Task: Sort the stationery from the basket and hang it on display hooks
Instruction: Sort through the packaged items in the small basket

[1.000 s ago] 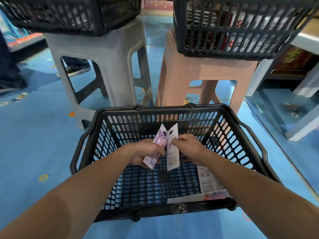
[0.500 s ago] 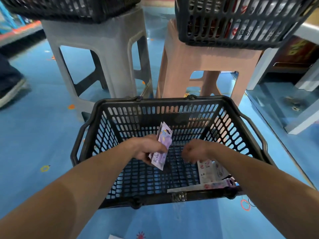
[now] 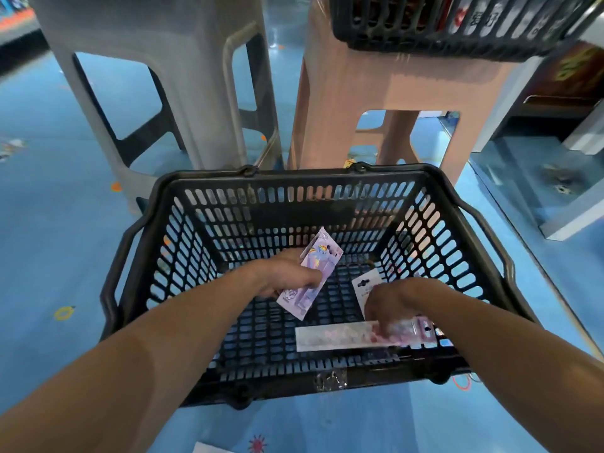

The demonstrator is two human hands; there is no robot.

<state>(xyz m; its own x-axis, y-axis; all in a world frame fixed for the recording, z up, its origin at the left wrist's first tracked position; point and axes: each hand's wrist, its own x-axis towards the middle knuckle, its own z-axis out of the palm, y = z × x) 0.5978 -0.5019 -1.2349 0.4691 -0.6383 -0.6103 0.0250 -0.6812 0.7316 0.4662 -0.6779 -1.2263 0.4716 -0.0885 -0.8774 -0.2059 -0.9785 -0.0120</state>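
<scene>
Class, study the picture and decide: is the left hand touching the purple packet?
Touching. The head view shows the left hand gripping the purple packet, with the thumb lying across its front and no gap between them.

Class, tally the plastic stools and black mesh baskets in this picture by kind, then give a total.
Stools: 2 (grey plastic stool, pink plastic stool)
Baskets: 2 (black mesh basket on the floor, black mesh basket on the pink stool)
Total: 4

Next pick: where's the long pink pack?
In head view the long pink pack lies on the basket floor, near-right, under the right hand, beside a white card; the left hand holds a purple pack.
</scene>
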